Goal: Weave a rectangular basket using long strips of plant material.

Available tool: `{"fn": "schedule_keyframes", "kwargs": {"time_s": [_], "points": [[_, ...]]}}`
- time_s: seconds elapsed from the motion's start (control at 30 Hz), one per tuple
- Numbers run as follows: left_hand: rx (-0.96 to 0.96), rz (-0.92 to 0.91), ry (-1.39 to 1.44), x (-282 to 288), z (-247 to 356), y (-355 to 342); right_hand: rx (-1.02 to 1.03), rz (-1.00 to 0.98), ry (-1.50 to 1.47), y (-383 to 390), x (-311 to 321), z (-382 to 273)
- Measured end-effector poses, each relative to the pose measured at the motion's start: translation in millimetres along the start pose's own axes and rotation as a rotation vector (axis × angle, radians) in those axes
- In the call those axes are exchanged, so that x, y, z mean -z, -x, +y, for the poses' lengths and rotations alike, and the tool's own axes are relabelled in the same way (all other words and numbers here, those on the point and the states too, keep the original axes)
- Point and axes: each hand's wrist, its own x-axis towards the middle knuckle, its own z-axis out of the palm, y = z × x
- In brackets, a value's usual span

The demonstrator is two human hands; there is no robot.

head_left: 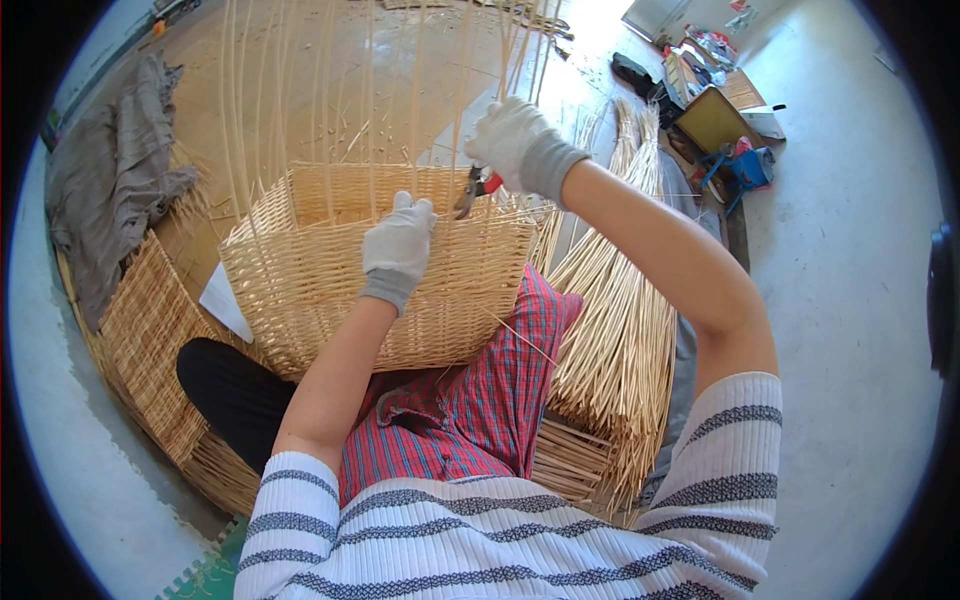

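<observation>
A half-woven wicker basket (390, 290) rests on my lap, tilted a little, with long pale upright stakes (370, 100) rising from its rim. My left hand (398, 245), in a white knit glove with a grey cuff, is closed on the basket's near rim, the thumb side up. My right hand (522, 145), gloved the same way, is raised above the rim at the right. It is closed around pruning shears (468, 195) with a red handle, their dark blades pointing down by the rim. Whether the blades touch a stake I cannot tell.
Bundles of long wicker rods (620, 330) lie to my right. A red checked cloth (460, 420) covers my lap. Woven panels (155, 345) and a grey cloth (120, 170) are at the left. Boxes and a blue stool (745, 170) stand at the far right.
</observation>
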Motion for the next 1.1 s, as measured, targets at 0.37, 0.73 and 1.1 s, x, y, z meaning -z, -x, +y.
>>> {"fn": "schedule_keyframes", "kwargs": {"time_s": [0.37,0.73,1.1], "points": [[-0.174,0.055,0.199,-2,28,5,-0.074,-0.115,-0.048,48,-36,47],[-0.082,-0.042,0.166,-17,33,-5,-0.033,-0.021,-0.103,32,-53,8],[0.008,-0.109,0.412,-59,73,-18,-0.134,-0.133,-0.203,97,-69,58]]}}
